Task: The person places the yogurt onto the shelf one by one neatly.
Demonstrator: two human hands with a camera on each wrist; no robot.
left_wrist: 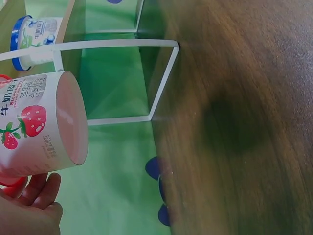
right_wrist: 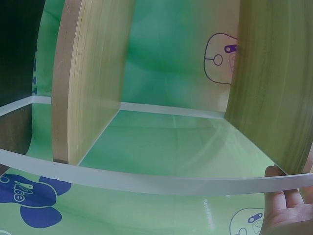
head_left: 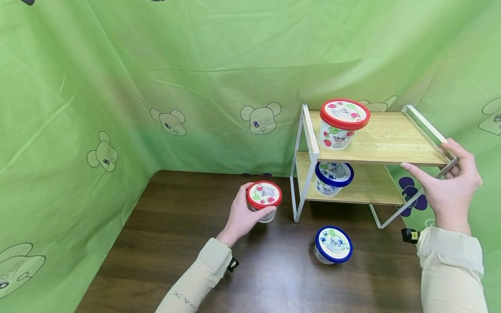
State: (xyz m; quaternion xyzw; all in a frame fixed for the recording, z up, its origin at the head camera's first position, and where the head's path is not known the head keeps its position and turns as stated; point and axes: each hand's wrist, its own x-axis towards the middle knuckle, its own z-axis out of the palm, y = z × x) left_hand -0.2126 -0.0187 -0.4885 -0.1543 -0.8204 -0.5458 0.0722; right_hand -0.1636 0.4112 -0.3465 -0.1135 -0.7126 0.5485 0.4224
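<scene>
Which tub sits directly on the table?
The round white blue-lidded tub before the white-framed wooden rack. The other blue-lidded tub is on the lower shelf; one red-lidded tub on top, another in the left hand.

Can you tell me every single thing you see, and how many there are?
Table: 1, dark brown, under everything
Shelf: 1, pale wood with a whitish frame, on the table's right side
Red-lidded cups: 2, white and red, one on top of the shelf, one held above the table
Blue-lidded cups: 2, white and blue, one on the shelf's lower level, one on the table
Cloth: green, printed with cartoon heads, around the table
Wrist devices: 2, black, at the wrists
Sleeves: 2, cream, on the arms
Left hand: 1, bare, holding a red-lidded cup
Right hand: 1, bare, gripping the shelf's right end
</scene>
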